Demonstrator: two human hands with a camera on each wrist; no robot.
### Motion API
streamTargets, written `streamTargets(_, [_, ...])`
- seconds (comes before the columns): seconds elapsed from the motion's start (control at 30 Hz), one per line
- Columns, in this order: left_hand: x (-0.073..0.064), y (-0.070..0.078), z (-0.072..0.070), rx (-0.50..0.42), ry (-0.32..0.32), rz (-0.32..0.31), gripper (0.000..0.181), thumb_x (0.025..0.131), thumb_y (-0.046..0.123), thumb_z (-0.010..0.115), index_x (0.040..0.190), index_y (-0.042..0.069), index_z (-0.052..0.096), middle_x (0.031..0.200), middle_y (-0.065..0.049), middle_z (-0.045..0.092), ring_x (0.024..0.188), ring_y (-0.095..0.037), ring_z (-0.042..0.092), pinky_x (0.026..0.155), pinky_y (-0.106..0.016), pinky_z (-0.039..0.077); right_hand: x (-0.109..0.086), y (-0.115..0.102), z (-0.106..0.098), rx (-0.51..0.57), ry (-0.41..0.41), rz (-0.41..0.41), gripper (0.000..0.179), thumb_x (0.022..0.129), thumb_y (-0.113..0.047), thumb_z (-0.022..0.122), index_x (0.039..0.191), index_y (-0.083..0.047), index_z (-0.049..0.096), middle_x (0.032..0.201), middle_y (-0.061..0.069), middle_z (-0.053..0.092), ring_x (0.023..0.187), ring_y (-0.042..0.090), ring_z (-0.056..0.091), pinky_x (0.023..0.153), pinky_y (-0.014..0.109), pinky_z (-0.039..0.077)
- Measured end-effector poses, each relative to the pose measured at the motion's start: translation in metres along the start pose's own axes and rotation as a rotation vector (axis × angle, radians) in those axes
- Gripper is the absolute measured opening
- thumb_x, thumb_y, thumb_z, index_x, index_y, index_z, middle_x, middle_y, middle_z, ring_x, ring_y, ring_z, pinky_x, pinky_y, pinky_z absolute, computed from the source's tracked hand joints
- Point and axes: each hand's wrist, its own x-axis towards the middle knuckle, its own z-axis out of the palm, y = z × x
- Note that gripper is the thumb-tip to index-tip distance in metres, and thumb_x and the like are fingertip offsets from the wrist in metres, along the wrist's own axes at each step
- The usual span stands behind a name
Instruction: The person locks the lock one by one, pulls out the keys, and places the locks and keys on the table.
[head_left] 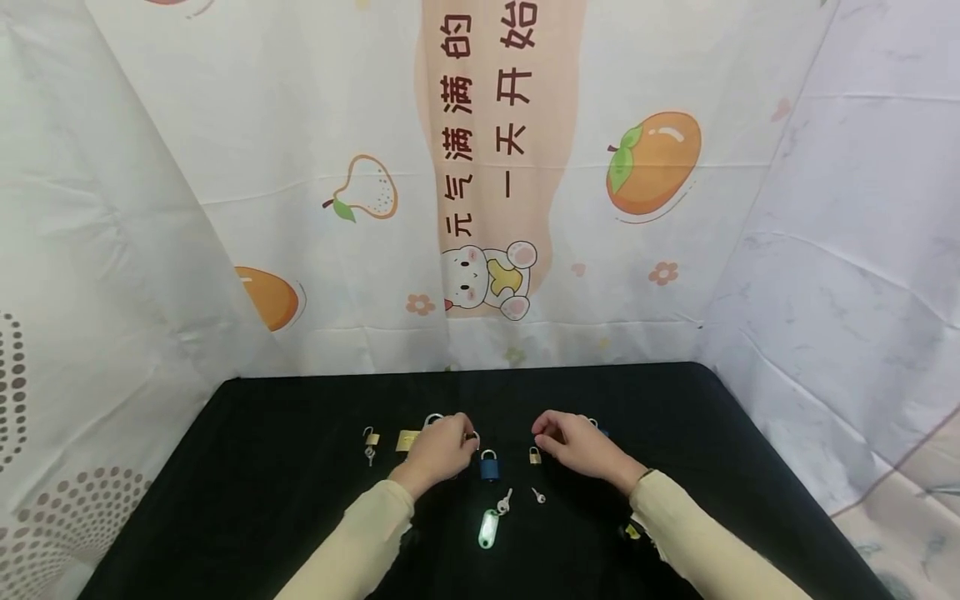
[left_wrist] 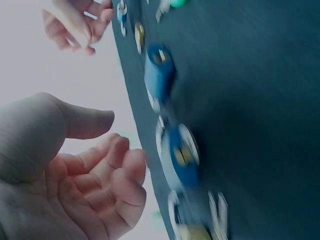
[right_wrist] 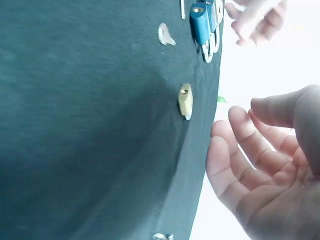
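Note:
My left hand (head_left: pixel 442 448) hovers over the left part of the row of padlocks, fingers loosely bent and holding nothing. Just right of it stands a blue padlock (head_left: pixel 490 468); the left wrist view shows a second blue padlock (left_wrist: pixel 182 155) beside it and a larger brass padlock (left_wrist: pixel 195 232), partly cut off. My right hand (head_left: pixel 581 446) is raised by a small brass padlock (right_wrist: pixel 185 100), its fingers also loosely bent and nothing between them. Closer to me lie a key (head_left: pixel 505 502) with a green tag (head_left: pixel 489 529) and a small key (head_left: pixel 539 496).
At the left of the row are a brass padlock (head_left: pixel 407 440) and a small padlock with its shackle open (head_left: pixel 372 438), keys (head_left: pixel 370 454) below it. Another blue padlock (head_left: pixel 603 432) is mostly hidden behind my right hand. A black-and-yellow thing (head_left: pixel 632 531) lies by my right sleeve.

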Motion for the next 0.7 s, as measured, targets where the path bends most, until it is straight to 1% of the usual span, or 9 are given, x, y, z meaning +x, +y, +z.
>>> streamTargets(0.1, [-0.011,-0.017,-0.006,0.010,0.000,-0.025,0.025,0.093,0.023,0.075,0.109,0.005,0.067,0.094,-0.005,0.062,0.070,-0.012,0.056,0.062,-0.032,0.050,0.013,-0.005,0.002,-0.075,0.002,-0.068,0.013,0.100,-0.004,0.063,0.112,-0.003,0.065,0.095,0.001,0.069,0.079,0.009,0.063,0.070,0.030,0.053])
streamTargets(0.2, [-0.018,-0.027,-0.007,0.013,-0.024,-0.044,0.041,0.089,0.028,0.080,0.118,0.002,0.066,0.107,-0.011,0.064,0.080,-0.016,0.060,0.071,-0.038,0.054,0.031,-0.013,0.009,-0.157,-0.038,-0.131,0.019,0.099,-0.001,0.062,0.118,-0.003,0.066,0.106,0.005,0.070,0.093,0.014,0.066,0.080,0.035,0.055])
streamTargets(0.3, [-0.017,-0.028,-0.005,0.011,-0.056,-0.065,0.053,0.087,0.031,0.082,0.125,-0.002,0.064,0.116,-0.017,0.064,0.091,-0.024,0.063,0.082,-0.047,0.055,0.051,-0.024,0.019,-0.231,-0.101,-0.185,0.025,0.099,0.001,0.061,0.123,-0.005,0.066,0.114,0.006,0.068,0.105,0.018,0.065,0.090,0.038,0.053])
streamTargets(0.37, [-0.015,-0.028,-0.002,0.027,-0.066,-0.073,0.057,0.086,0.032,0.082,0.126,-0.004,0.064,0.117,-0.020,0.064,0.095,-0.029,0.064,0.086,-0.050,0.054,0.065,-0.029,0.028,-0.254,-0.140,-0.195,0.028,0.099,0.002,0.059,0.125,-0.006,0.066,0.118,0.006,0.067,0.109,0.019,0.064,0.093,0.039,0.052])
streamTargets(0.4, [-0.014,-0.028,-0.001,0.038,-0.067,-0.075,0.057,0.085,0.032,0.083,0.125,-0.005,0.064,0.116,-0.021,0.064,0.095,-0.030,0.064,0.086,-0.051,0.054,0.072,-0.032,0.032,-0.258,-0.151,-0.191,0.028,0.100,0.003,0.059,0.125,-0.006,0.066,0.118,0.006,0.067,0.109,0.020,0.064,0.093,0.039,0.052])
streamTargets(0.47, [-0.014,-0.027,0.002,0.066,-0.067,-0.082,0.056,0.085,0.031,0.083,0.123,-0.005,0.065,0.115,-0.022,0.064,0.095,-0.031,0.064,0.085,-0.051,0.053,0.084,-0.037,0.041,-0.238,-0.173,-0.158,0.027,0.100,0.003,0.058,0.125,-0.003,0.066,0.116,0.008,0.068,0.107,0.022,0.065,0.092,0.040,0.052])
streamTargets(0.53, [-0.015,-0.027,0.003,0.098,-0.060,-0.087,0.053,0.085,0.031,0.083,0.120,-0.005,0.067,0.113,-0.021,0.064,0.092,-0.031,0.063,0.084,-0.051,0.053,0.093,-0.040,0.049,-0.213,-0.195,-0.095,0.025,0.100,0.001,0.059,0.124,-0.002,0.066,0.113,0.009,0.069,0.103,0.022,0.066,0.090,0.040,0.053])
streamTargets(0.63, [-0.016,-0.025,0.005,0.117,-0.050,-0.098,0.048,0.086,0.031,0.082,0.116,-0.003,0.069,0.111,-0.020,0.063,0.090,-0.029,0.062,0.081,-0.051,0.053,0.101,-0.044,0.055,-0.188,-0.221,-0.008,0.024,0.099,-0.003,0.061,0.122,0.001,0.068,0.109,0.011,0.070,0.097,0.023,0.067,0.086,0.041,0.054])
streamTargets(0.7, [-0.017,-0.023,0.008,0.102,-0.045,-0.108,0.046,0.087,0.031,0.082,0.116,-0.002,0.068,0.111,-0.020,0.061,0.089,-0.029,0.061,0.079,-0.051,0.054,0.102,-0.043,0.058,-0.185,-0.232,0.029,0.024,0.099,-0.006,0.062,0.121,0.001,0.069,0.109,0.011,0.070,0.095,0.023,0.067,0.086,0.042,0.054])
